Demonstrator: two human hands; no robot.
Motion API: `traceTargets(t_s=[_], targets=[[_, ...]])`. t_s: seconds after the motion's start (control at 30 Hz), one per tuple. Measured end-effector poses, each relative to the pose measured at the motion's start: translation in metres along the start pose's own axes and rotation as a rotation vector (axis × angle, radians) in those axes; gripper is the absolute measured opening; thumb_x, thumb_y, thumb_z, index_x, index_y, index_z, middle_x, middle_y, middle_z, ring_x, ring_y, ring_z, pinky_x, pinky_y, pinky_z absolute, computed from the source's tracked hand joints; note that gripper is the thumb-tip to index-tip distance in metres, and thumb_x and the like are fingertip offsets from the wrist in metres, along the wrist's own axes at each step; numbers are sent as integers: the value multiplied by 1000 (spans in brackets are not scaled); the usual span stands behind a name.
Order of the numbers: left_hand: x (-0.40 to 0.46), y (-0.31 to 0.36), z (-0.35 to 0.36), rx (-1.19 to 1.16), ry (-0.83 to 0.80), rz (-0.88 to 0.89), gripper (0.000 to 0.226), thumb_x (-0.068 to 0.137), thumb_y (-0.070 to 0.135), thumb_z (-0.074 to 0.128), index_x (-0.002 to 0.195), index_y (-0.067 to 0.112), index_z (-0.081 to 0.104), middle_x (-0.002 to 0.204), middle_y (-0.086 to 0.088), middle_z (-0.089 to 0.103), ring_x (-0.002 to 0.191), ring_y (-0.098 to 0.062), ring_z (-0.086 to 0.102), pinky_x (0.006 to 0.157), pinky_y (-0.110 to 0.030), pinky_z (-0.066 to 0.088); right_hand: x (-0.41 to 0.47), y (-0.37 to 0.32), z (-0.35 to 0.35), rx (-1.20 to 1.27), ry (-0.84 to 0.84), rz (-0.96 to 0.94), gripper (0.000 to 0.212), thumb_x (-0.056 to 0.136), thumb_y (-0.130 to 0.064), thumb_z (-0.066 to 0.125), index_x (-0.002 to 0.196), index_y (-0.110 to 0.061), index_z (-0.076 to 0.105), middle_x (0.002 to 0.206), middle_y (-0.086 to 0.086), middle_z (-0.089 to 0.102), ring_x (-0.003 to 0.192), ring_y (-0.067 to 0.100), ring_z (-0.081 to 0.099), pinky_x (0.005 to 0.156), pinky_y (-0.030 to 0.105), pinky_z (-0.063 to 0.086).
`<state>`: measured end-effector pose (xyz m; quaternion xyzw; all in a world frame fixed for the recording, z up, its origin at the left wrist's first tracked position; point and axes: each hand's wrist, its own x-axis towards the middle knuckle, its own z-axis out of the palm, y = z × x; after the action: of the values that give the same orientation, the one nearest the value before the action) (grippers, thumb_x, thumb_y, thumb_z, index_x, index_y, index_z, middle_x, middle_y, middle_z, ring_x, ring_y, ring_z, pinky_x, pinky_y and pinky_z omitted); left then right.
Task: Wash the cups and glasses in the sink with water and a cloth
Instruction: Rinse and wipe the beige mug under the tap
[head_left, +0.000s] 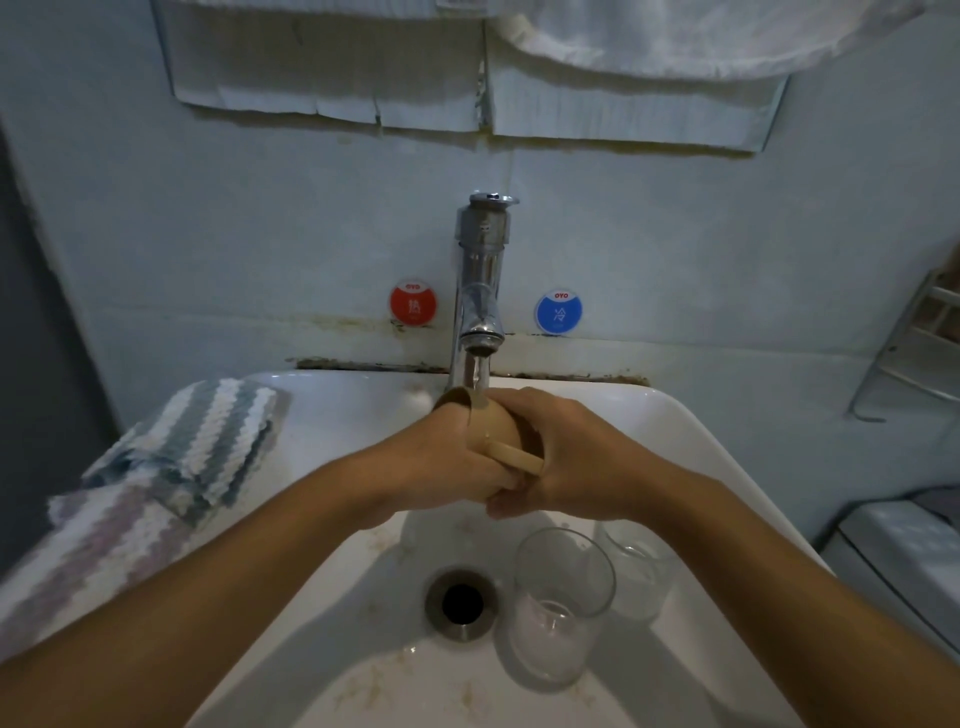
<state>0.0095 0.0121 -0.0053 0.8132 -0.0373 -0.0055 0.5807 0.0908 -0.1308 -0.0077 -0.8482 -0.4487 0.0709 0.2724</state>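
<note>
A tan cup (501, 426) with a handle lies tilted under the chrome tap (480, 291), and water runs from the spout onto its rim. My right hand (566, 457) grips the cup's body from the right. My left hand (447, 462) reaches into the cup's mouth, its fingers hidden inside. Two clear glasses stand upright in the white sink (691, 447): one (561, 603) right of the drain, another (636, 566) behind it, partly under my right forearm. A striped cloth (208, 447) lies on the sink's left rim.
The drain (460, 603) sits open in the middle of the basin. Red (413, 304) and blue (558, 312) round stickers flank the tap on the wall. A wire rack (914, 353) hangs at the right. White towels (675, 36) hang above.
</note>
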Motion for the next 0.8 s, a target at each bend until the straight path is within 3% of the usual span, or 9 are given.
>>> traceTargets(t_s=[0.1, 0.2, 0.23, 0.37, 0.4, 0.5, 0.57, 0.63, 0.8], targets=[[-2, -2, 0, 101, -36, -29, 27, 87, 11, 69, 104, 29, 61, 110, -1, 65, 104, -17, 63, 95, -39, 54, -2, -2, 0, -24, -3, -18, 89, 65, -29, 91, 140, -34, 42, 132, -9, 55, 113, 13, 55, 101, 39, 49], [-3, 1, -7, 84, -34, 30, 33, 89, -1, 62, 88, 32, 55, 93, 10, 61, 87, -5, 61, 77, -15, 53, -3, -5, -6, -7, -38, -10, 93, 66, -24, 90, 141, -36, 38, 134, -11, 51, 113, 9, 50, 102, 34, 47], [-4, 3, -9, 66, -39, 48, 35, 88, -1, 63, 88, 33, 54, 92, 13, 59, 84, -3, 60, 72, -12, 51, -4, -5, -11, 9, -66, -9, 94, 67, -20, 90, 142, -38, 35, 133, -13, 48, 113, 8, 49, 99, 30, 46], [-2, 4, -12, 150, -80, 86, 37, 81, 11, 75, 109, 30, 60, 107, 10, 65, 96, -3, 66, 80, -22, 57, -11, -4, -35, 126, -196, 15, 86, 75, -4, 78, 138, -43, 34, 120, -24, 45, 102, -1, 50, 75, 7, 47], [-1, 2, -13, 186, -72, 84, 41, 81, 11, 76, 116, 27, 61, 112, 7, 66, 101, -6, 66, 85, -27, 58, -11, -3, -38, 177, -196, 25, 83, 76, -8, 75, 140, -42, 37, 123, -23, 47, 105, 0, 51, 80, 9, 49], [1, -4, -13, 298, -92, 83, 52, 85, 17, 75, 132, 24, 54, 121, 3, 63, 108, -18, 64, 88, -40, 58, -7, 0, -38, 251, -161, 59, 79, 75, -15, 68, 145, -38, 40, 139, -13, 47, 124, 12, 48, 105, 38, 46], [1, -7, -13, 375, -92, 75, 54, 85, 20, 74, 134, 24, 51, 122, 6, 59, 107, -15, 62, 88, -37, 58, -4, 3, -32, 194, -149, 61, 77, 81, -10, 76, 144, -36, 39, 141, -12, 43, 126, 14, 45, 102, 33, 43], [0, -6, -11, 516, -79, 53, 50, 86, 23, 72, 131, 20, 52, 123, 4, 57, 105, -12, 59, 89, -35, 57, -3, 4, -26, 143, -149, 47, 81, 78, -19, 82, 142, -39, 37, 141, -13, 42, 123, 13, 45, 95, 27, 43], [-2, -4, -8, 599, -167, 16, 40, 87, 22, 72, 124, 18, 59, 113, 2, 62, 100, -15, 62, 85, -36, 58, 2, 7, -13, 53, -83, 69, 82, 68, -31, 89, 135, -36, 43, 127, -14, 52, 111, 13, 54, 96, 34, 53]])
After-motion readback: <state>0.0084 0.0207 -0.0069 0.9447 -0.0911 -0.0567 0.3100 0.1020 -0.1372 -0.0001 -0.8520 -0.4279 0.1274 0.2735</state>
